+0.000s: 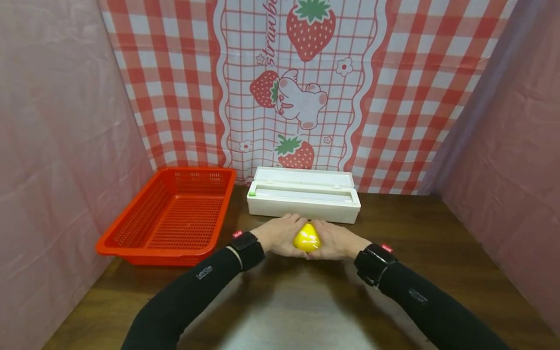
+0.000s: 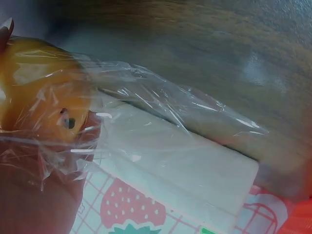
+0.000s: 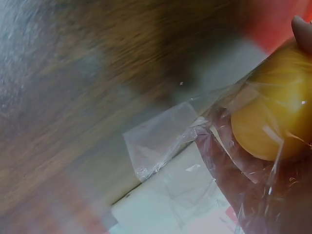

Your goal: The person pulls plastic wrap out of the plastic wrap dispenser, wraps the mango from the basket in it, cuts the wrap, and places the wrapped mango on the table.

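Note:
Between my two hands is a smooth, rounded yellow object (image 1: 307,238) with clear plastic film (image 3: 163,139) around it. Its exact kind is hard to tell; a small dark mark shows on its side in the left wrist view. My left hand (image 1: 282,235) grips it from the left, and my right hand (image 1: 336,240) from the right. Loose film (image 2: 195,105) sticks out past the fingers in both wrist views. Just behind the hands stands a long white cling film box (image 1: 302,210), its lid (image 1: 304,176) raised. Most fingertips are hidden behind the object.
A red plastic basket (image 1: 164,253) with slotted walls stands on the left of the brown wooden table (image 1: 407,233). A checked strawberry cloth (image 1: 175,73) hangs at the back. Pink cloths (image 1: 507,146) close off both sides.

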`<state>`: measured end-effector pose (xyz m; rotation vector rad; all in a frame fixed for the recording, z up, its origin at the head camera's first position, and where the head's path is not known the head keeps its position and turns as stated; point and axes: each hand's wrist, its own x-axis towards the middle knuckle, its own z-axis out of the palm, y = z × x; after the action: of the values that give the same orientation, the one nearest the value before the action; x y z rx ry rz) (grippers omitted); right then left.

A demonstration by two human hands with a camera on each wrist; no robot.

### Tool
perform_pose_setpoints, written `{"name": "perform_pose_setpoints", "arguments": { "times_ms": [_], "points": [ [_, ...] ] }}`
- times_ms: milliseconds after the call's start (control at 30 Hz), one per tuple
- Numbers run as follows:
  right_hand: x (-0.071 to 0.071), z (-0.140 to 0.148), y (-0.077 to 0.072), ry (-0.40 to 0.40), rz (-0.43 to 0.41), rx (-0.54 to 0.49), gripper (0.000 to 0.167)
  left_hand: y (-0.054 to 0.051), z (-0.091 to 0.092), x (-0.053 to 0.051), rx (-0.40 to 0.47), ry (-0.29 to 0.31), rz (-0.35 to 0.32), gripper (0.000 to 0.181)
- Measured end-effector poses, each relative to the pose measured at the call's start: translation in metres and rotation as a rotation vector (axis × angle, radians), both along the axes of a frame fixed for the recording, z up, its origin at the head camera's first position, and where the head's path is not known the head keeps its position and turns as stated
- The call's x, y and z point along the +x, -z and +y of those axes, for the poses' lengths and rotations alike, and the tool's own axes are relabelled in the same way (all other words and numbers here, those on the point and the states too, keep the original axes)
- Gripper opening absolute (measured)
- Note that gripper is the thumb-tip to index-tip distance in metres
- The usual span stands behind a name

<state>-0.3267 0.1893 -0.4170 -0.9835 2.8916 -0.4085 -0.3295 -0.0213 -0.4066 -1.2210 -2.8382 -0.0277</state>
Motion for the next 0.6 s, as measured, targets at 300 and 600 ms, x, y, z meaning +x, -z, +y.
{"name": "perform_pose_setpoints", "arguments": {
  "times_ms": [300,600],
  "points": [
    [0.007,0.001,-0.012,-0.020,-0.017,-0.033,0.076,-0.009,-0.007,0.008,0.047,0.003,-0.020,0.092],
    [0.013,0.000,-0.027,-0.032,-0.007,-0.059,0.076,-0.021,-0.014,0.016,0.117,-0.012,-0.045,0.097]
  ]
}}
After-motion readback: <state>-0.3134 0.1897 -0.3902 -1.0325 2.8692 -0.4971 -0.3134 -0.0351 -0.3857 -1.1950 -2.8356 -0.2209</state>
